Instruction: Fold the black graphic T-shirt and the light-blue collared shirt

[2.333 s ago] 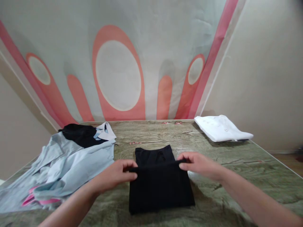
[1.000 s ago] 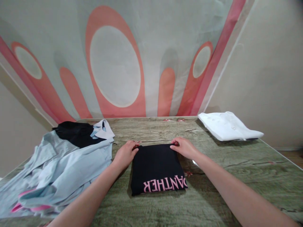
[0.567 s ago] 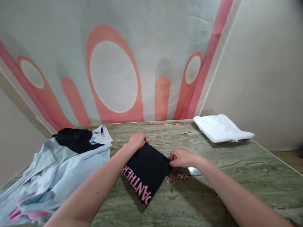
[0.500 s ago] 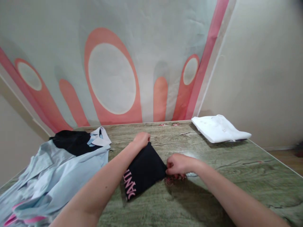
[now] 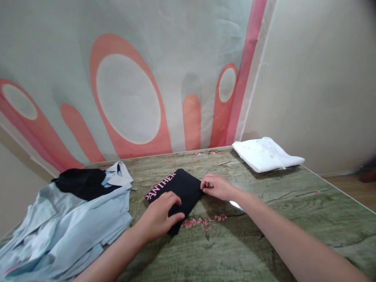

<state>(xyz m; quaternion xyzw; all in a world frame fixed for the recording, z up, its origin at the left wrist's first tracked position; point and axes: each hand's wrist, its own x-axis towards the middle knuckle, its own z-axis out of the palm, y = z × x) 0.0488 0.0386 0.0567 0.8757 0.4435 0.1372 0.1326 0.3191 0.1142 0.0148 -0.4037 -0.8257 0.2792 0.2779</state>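
A black garment (image 5: 188,188), folded into a compact packet, lies on the wood-patterned table near its middle. Pink lettering reading "PANTHER" runs along its upper left edge. My left hand (image 5: 161,213) is over the lower left part, thumb and fingers spread apart, covering some of the cloth. At the right corner of the garment, the fingertips of my right hand (image 5: 216,187) are pinched together on the fabric.
Light blue shirts (image 5: 79,219) lie heaped at the left, with a black piece of clothing (image 5: 85,183) on top. A folded white garment (image 5: 267,154) sits at the table's far right. Behind the table (image 5: 235,250) stands a wall with a printed banner (image 5: 129,98).
The black garment has turned, so its lettering now faces the upper left. My left hand has let go of the top corner and come down toward me. My right hand has moved slightly up.
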